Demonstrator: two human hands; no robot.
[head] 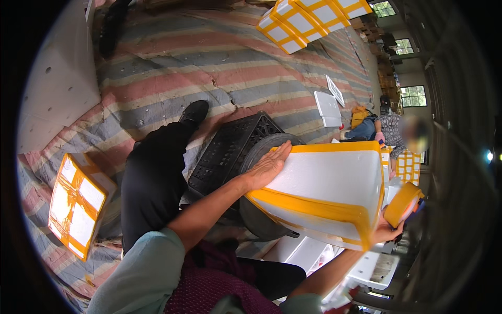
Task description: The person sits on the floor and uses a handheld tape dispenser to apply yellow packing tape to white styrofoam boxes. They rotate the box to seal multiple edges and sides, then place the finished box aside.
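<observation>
A white foam box (325,172) banded with yellow tape rests tilted on a round black rubber-like support (251,157), which is on an upturned-looking black plastic crate (231,145). My left hand (270,165) lies flat against the box's near left edge, fingers extended. At the box's right end, my right hand (388,229) grips a tape dispenser with a roll of yellow tape (402,204); part of that hand is hidden behind the box corner.
Another taped foam box (74,204) stands on the striped sheet at left, more taped boxes (306,23) at the top. White foam lids (327,108) lie beyond the crate. A co-worker (388,129) is at the right, near foam boxes. A large white panel (59,78) stands upper left.
</observation>
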